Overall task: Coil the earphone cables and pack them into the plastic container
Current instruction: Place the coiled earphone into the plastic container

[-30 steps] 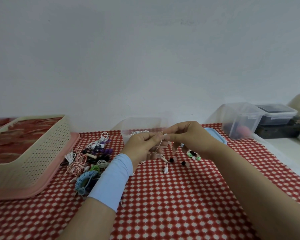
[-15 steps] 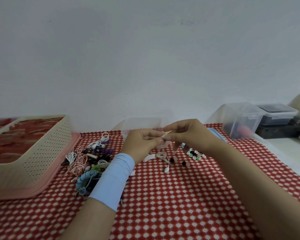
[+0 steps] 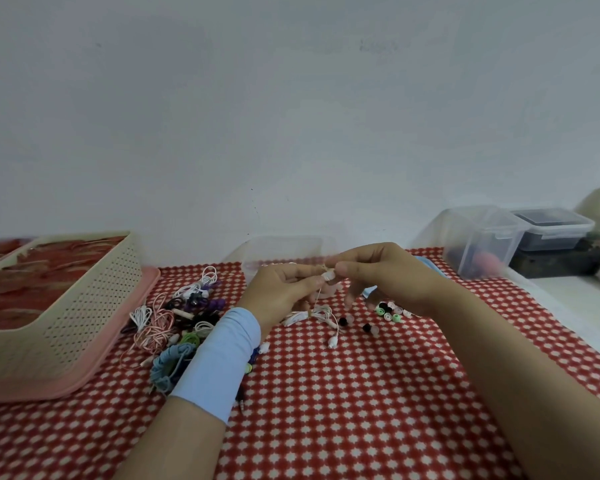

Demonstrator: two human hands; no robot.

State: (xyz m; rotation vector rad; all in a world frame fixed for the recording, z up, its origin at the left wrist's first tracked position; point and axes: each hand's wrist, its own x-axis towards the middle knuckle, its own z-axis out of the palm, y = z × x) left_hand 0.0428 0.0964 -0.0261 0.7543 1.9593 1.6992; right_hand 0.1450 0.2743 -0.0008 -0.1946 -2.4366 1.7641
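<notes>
Pinches white earphone cable [image 3: 323,313] from both sides, left grip [image 3: 281,292] and right grip [image 3: 388,275] each clamped on its upper strand, fingertips meeting. Drapes the rest straight below the grips onto the bench [image 3: 326,410], earbuds lying there. Places clear plastic container [image 3: 284,247] just behind both grips, earphone pile [image 3: 184,317] left of the left grip, ear tips [image 3: 390,311] under the right grip.

Two arms seen from the wearer's own viewpoint. The left hand [image 3: 281,292] is bare. A pale blue cuff [image 3: 219,362] of smooth, stretchy-looking cloth wraps its wrist like a plain tube, with a thin hem line at the near edge. Below the cuff the left forearm [image 3: 174,441] is bare. The right hand [image 3: 388,278] and right arm [image 3: 499,368] are bare to the frame edge.
</notes>
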